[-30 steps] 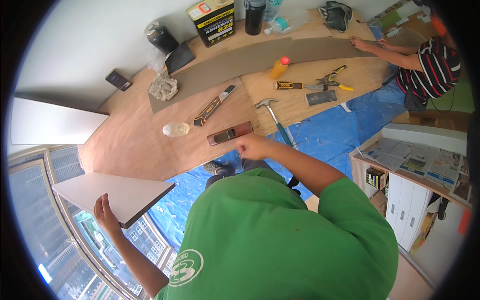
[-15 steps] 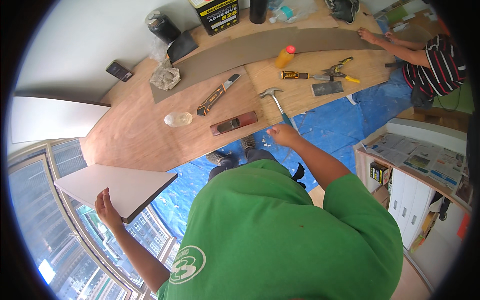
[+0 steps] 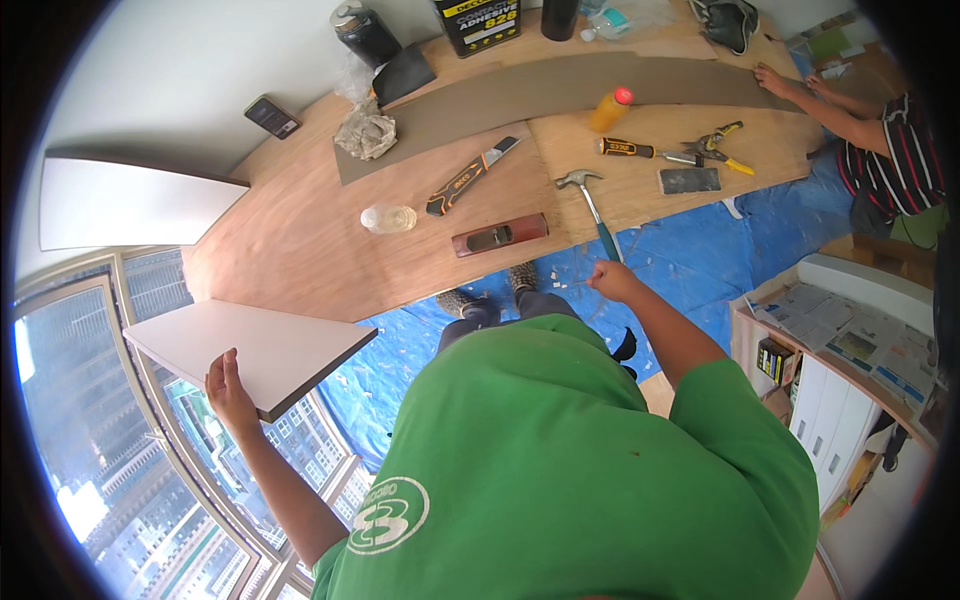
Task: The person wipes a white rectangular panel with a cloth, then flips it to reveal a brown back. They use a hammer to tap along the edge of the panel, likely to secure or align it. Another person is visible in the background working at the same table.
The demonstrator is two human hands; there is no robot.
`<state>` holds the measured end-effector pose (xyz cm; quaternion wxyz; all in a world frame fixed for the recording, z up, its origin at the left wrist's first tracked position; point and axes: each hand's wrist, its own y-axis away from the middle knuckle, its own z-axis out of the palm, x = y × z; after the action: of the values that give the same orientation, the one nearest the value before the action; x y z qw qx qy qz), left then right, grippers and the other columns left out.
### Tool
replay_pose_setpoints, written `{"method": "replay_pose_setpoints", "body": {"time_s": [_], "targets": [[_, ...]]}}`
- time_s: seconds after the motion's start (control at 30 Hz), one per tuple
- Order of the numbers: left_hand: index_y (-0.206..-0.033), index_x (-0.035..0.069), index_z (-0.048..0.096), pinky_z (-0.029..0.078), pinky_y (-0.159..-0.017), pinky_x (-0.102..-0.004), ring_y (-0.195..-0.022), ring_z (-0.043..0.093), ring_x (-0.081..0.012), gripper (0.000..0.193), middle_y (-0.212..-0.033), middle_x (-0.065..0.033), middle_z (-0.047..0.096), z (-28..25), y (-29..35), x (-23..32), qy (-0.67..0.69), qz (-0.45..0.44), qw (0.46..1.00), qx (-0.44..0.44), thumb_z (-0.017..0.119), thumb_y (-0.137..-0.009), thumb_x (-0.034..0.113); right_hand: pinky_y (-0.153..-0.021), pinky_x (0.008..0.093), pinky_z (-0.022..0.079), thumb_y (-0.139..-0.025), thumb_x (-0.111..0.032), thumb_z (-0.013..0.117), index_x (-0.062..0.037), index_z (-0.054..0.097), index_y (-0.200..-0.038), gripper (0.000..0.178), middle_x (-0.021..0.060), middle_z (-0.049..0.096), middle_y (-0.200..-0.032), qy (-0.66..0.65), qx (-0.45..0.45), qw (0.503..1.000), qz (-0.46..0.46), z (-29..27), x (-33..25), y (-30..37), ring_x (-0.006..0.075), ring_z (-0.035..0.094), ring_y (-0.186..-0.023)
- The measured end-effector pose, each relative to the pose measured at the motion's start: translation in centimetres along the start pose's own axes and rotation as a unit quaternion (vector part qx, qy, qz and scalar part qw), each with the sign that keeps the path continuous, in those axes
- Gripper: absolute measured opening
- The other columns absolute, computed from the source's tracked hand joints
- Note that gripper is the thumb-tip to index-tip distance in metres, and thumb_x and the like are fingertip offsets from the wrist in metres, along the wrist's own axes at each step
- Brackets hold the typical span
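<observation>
My left hand [image 3: 231, 393] is at the near edge of a white panel [image 3: 255, 345] with a dark rim, fingers stretched out against it. My right hand [image 3: 612, 281] is closed, fingers pressed together, beyond the table's front edge; what it pinches, if anything, is too small to make out. Close to it is the teal handle of a claw hammer [image 3: 593, 205], which lies on the wooden tabletop [image 3: 300, 240] and juts past its edge. A reddish hand plane [image 3: 500, 235], a black-and-orange utility knife [image 3: 470, 180] and a clear bottle [image 3: 388, 219] lie left of the hammer.
Farther right are an orange bottle [image 3: 611, 109], a chisel-like tool [image 3: 640, 149], yellow-handled snips [image 3: 720, 148] and a dark block [image 3: 690, 180]. A person's hand [image 3: 772, 82] touches a long brown strip [image 3: 560, 90]. Blue sheeting [image 3: 690, 235] covers the floor. Windows [image 3: 90, 400] stand left.
The whole view has shifted, so the table and its tools appear farther right. My left hand stays at the panel, and my right hand stays closed near the hammer handle.
</observation>
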<state>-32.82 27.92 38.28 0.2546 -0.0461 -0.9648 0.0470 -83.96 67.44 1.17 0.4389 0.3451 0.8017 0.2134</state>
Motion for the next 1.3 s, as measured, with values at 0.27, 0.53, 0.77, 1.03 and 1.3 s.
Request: {"method": "replay_pose_setpoints", "body": {"time_s": [0.27, 0.53, 0.77, 1.03, 1.3], "targets": [[-0.104, 0.003, 0.076, 0.043, -0.102, -0.0427, -0.101, 0.062, -0.0279, 0.037, -0.098, -0.0112, 0.07, -0.3, 0.4, 1.1, -0.025, -0.007, 1.0, 0.001, 0.063, -0.1, 0.038, -0.068, 0.0442, 0.054, -0.086, -0.033, 0.078, -0.0032, 0.068, -0.086, 0.031, 0.0162, 0.07, -0.077, -0.037, -0.005, 0.993, 0.109, -0.1, 3.0, -1.3, 0.0331, 0.069, -0.074], [-0.104, 0.006, 0.075, 0.03, -0.122, -0.0451, -0.108, 0.062, -0.0302, 0.034, -0.101, -0.0099, 0.073, -0.6, 0.7, 0.7, -0.057, -0.015, 0.998, 0.014, 0.062, -0.1, 0.038, -0.067, 0.0442, 0.054, -0.086, -0.033, 0.077, -0.0024, 0.07, -0.088, 0.031, 0.0139, 0.07, -0.073, -0.096, -0.022, 0.99, 0.103, 0.1, 4.5, -2.0, 0.0294, 0.068, -0.07], [-0.106, 0.006, 0.076, 0.03, -0.121, -0.0446, -0.107, 0.063, -0.0288, 0.035, -0.102, -0.0115, 0.074, -0.8, 0.8, 0.4, -0.04, 0.004, 0.999, 0.011, 0.061, -0.101, 0.037, -0.069, 0.0458, 0.053, -0.086, -0.033, 0.076, -0.0017, 0.07, -0.085, 0.032, 0.0168, 0.068, -0.073, -0.045, 0.023, 0.998, 0.037, -0.1, 2.6, -2.7, 0.0323, 0.068, -0.072], [-0.106, 0.006, 0.076, 0.028, -0.122, -0.0471, -0.114, 0.061, -0.0305, 0.038, -0.105, -0.0114, 0.074, -0.7, 0.7, -0.4, -0.051, 0.0, 0.999, 0.007, 0.059, -0.101, 0.039, -0.043, 0.0326, 0.044, -0.096, -0.019, 0.067, -0.006, 0.061, -0.077, 0.024, 0.0083, 0.066, -0.07, -0.393, 0.014, 0.916, 0.076, -3.6, -6.4, -4.4, 0.0156, 0.06, -0.051], [-0.103, 0.003, 0.074, 0.028, -0.121, -0.0496, -0.105, 0.061, -0.0347, 0.044, -0.098, -0.014, 0.071, -0.7, 0.2, -0.9, -0.074, 0.029, 0.997, -0.018, 0.055, -0.102, 0.042, -0.076, 0.043, 0.059, -0.1, -0.023, 0.065, -0.0084, 0.052, -0.133, 0.038, 0.0123, 0.06, -0.12, -0.684, 0.133, 0.715, 0.054, -10.8, -17.9, -17.2, 0.0282, 0.065, -0.09]]}}
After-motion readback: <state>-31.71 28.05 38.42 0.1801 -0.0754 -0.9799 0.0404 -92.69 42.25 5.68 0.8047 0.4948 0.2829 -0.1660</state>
